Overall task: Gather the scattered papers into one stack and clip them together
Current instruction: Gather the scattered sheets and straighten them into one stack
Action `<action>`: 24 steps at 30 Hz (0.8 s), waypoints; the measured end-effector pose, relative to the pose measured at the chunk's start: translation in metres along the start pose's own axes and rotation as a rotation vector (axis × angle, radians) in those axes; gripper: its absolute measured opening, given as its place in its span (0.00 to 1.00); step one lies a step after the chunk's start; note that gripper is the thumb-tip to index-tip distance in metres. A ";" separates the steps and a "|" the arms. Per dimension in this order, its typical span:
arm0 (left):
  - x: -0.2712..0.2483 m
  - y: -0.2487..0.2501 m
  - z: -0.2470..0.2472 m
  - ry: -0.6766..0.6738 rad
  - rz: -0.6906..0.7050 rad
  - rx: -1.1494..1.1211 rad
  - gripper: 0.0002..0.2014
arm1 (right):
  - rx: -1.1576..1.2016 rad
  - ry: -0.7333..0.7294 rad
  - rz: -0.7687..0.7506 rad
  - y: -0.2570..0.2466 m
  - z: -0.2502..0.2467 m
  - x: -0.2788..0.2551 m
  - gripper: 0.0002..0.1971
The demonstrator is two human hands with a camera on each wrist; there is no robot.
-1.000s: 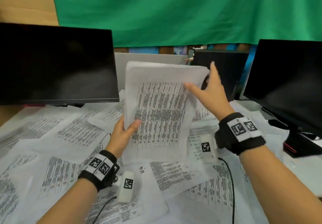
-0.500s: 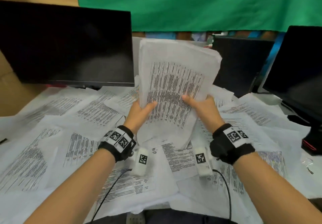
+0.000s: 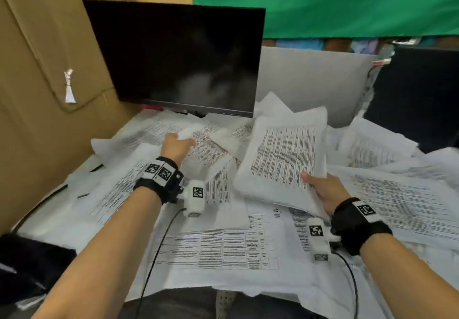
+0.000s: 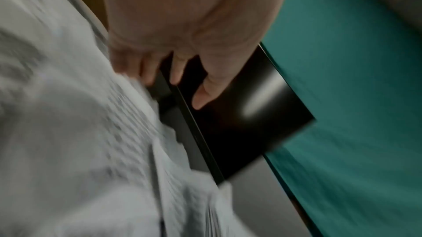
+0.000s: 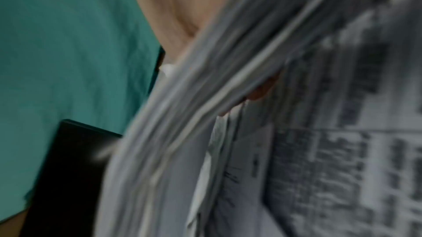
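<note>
My right hand (image 3: pixel 315 184) grips a thick stack of printed papers (image 3: pixel 285 159) at its near right corner, thumb on top, and holds it tilted just above the desk. In the right wrist view the stack's sheet edges (image 5: pixel 205 96) fan out, with one fingertip (image 5: pixel 260 92) showing beneath them. My left hand (image 3: pixel 182 142) reaches to the back left, onto a loose sheet (image 3: pixel 206 142) in front of the monitor. The blurred left wrist view shows the left hand (image 4: pixel 173 85) with loosely straight fingers (image 4: pixel 148 71), holding nothing. Many loose printed sheets (image 3: pixel 211 244) cover the desk. No clip is visible.
A black monitor (image 3: pixel 178 57) stands at the back left, close behind the left hand. A cardboard wall (image 3: pixel 37 95) closes the left side. A second dark screen (image 3: pixel 422 95) stands at the back right. A dark object (image 3: pixel 24 264) lies at the near left. Sensor cables (image 3: pixel 159 244) trail from both wrists.
The left hand let go of the stack and moved out to the back left. The stack dropped from upright to tilted low, held by the right hand alone. The view swung left.
</note>
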State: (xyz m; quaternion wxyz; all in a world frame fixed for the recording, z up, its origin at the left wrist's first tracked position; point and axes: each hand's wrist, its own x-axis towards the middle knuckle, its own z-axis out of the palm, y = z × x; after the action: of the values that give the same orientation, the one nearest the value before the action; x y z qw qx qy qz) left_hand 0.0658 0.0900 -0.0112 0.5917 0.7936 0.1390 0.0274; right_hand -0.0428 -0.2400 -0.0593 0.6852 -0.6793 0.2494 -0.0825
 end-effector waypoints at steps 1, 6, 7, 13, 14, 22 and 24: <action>0.017 -0.013 -0.023 0.094 -0.051 0.045 0.36 | -0.033 0.027 0.026 0.008 0.000 0.005 0.22; 0.034 -0.050 -0.090 0.099 -0.246 0.389 0.35 | -0.176 0.088 0.077 0.011 0.003 0.019 0.35; 0.032 -0.054 -0.096 0.093 -0.254 0.496 0.35 | -0.195 0.088 0.072 0.011 0.003 0.023 0.40; 0.034 -0.061 -0.108 -0.068 -0.142 0.627 0.28 | -0.321 0.078 0.060 0.015 0.008 0.029 0.31; 0.031 -0.056 -0.104 -0.150 -0.122 0.605 0.26 | -0.334 0.087 0.054 0.015 0.009 0.029 0.29; 0.003 -0.026 -0.078 -0.189 0.122 0.765 0.20 | -0.302 0.081 0.069 0.007 0.015 0.017 0.25; -0.003 -0.008 -0.084 -0.086 0.275 0.704 0.13 | -0.309 0.068 0.052 0.006 0.014 0.015 0.25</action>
State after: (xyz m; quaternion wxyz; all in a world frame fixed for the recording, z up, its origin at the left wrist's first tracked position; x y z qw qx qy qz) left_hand 0.0441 0.1693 0.0061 0.2788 0.9600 0.0070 0.0239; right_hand -0.0251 -0.2336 -0.0687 0.5658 -0.7666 0.2999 -0.0486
